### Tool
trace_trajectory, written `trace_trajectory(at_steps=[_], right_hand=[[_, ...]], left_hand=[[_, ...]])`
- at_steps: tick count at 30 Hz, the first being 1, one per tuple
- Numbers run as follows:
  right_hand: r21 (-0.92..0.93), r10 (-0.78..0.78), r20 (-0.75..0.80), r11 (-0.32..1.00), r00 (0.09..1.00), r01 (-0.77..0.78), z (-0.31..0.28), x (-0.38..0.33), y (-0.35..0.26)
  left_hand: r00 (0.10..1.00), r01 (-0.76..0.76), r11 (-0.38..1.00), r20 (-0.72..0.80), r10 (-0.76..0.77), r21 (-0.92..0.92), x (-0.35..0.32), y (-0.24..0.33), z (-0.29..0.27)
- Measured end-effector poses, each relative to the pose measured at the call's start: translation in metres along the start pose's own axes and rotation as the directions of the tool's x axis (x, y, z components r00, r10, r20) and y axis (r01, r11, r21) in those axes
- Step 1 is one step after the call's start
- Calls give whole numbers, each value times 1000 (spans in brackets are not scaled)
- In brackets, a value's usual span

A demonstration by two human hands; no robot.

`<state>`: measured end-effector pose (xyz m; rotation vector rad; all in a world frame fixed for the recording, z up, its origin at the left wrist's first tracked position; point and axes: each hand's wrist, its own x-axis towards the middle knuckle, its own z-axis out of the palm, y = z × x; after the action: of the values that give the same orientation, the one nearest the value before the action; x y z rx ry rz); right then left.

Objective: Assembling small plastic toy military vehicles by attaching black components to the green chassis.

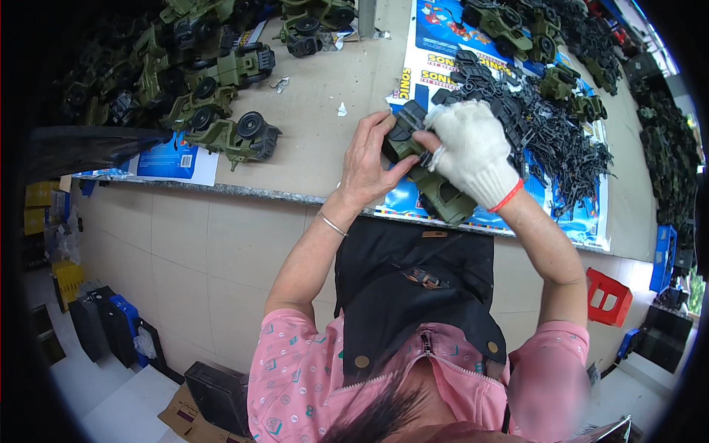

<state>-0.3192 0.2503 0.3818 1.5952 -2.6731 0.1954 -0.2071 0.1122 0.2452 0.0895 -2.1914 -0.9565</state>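
Observation:
An olive-green toy jeep (445, 198) with dark grey parts lies at the table's front edge, in front of my body. My left hand (365, 161), bare with a bangle on the wrist, grips it from the left, thumb and fingers around its far half. My right hand (476, 151), in a white knitted glove, is closed over the jeep's middle, its bare thumb pressed against it. What lies inside that fist is hidden. Close by on the right spreads a heap of small black plastic parts (572, 148), with larger dark grey pieces (480, 77) behind it.
Several assembled green toy jeeps (214, 122) crowd the table's left side. More stand at the back right (509, 29). Colourful printed sheets (598, 221) lie under the parts. A dark panel (96, 151) juts in at the left. A red plastic crate (608, 297) is below the table, right.

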Motion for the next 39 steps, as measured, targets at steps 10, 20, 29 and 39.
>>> trace_trajectory(at_steps=[10, 20, 29, 39], right_hand=[[364, 128, 304, 900, 944, -240, 24, 54, 20], [111, -204, 308, 978, 929, 178, 19, 59, -21], [448, 137, -567, 879, 812, 165, -23, 30, 45], [600, 479, -218, 753, 850, -270, 41, -90, 112]], left_hand=[[999, 32, 992, -27, -36, -126, -2, 6, 16], [973, 225, 925, 24, -228, -306, -3, 9, 11], [928, 61, 990, -359, -102, -123, 66, 0, 7], [689, 274, 900, -583, -430, -340, 255, -60, 146]])
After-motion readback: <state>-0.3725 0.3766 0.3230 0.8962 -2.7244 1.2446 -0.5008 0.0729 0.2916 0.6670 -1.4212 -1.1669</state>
